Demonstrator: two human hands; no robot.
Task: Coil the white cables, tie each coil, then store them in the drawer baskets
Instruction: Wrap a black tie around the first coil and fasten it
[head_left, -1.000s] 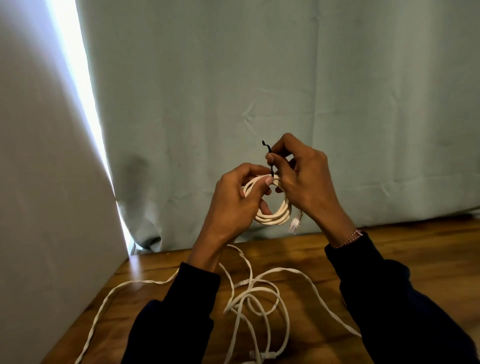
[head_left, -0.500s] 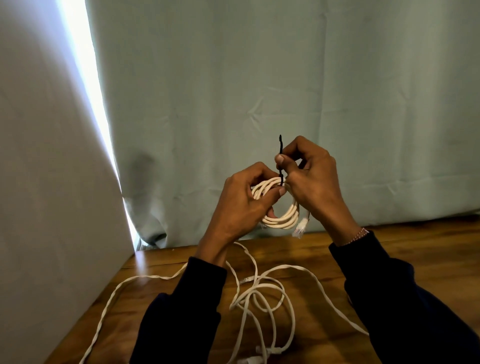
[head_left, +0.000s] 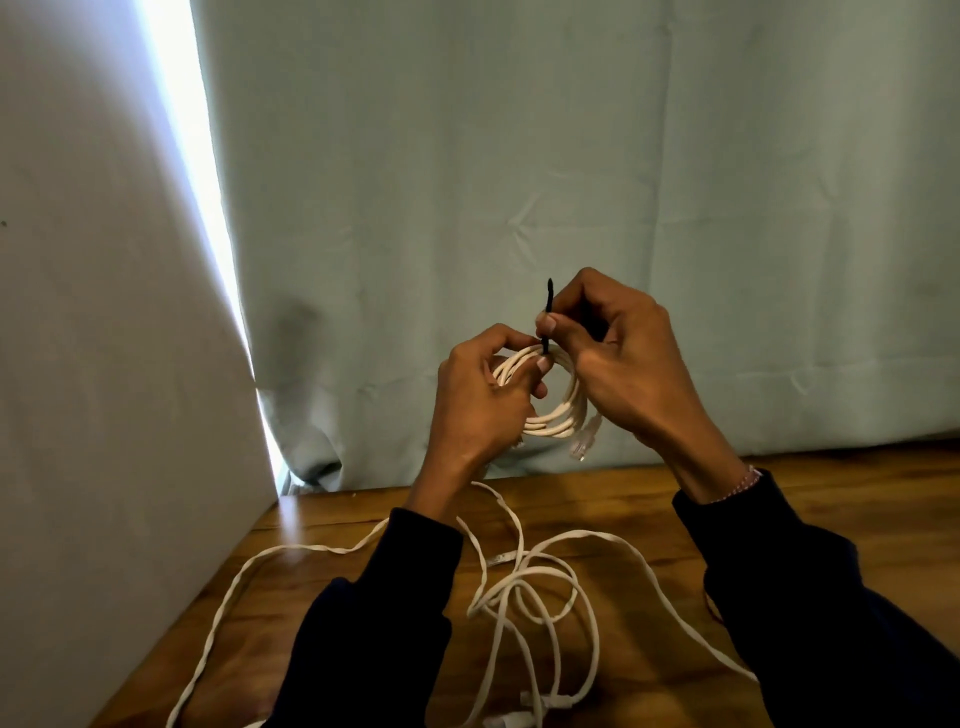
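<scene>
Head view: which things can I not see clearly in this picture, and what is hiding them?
- Tie: its wrap round the coil is behind the right hand and left hand fingertips; whether it is fastened cannot be told.
- Coil: its left part is covered by the left hand.
- Loose cables on the table: cut off by the bottom edge, partly under the sleeves.
- Drawer baskets: not in view.

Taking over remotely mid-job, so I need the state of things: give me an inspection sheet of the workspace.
Surface: wooden table, bare where visible.
Job's things: white coil held above the table; black tie upright at its top; drawer baskets not in view.
Clutter: nothing seen.
Grippers: left hand grips the coil; right hand pinches the tie.
Cables: loose white cable tangled on the table, uncoiled.
Surroundings: pale curtain behind; white panel at left.
</scene>
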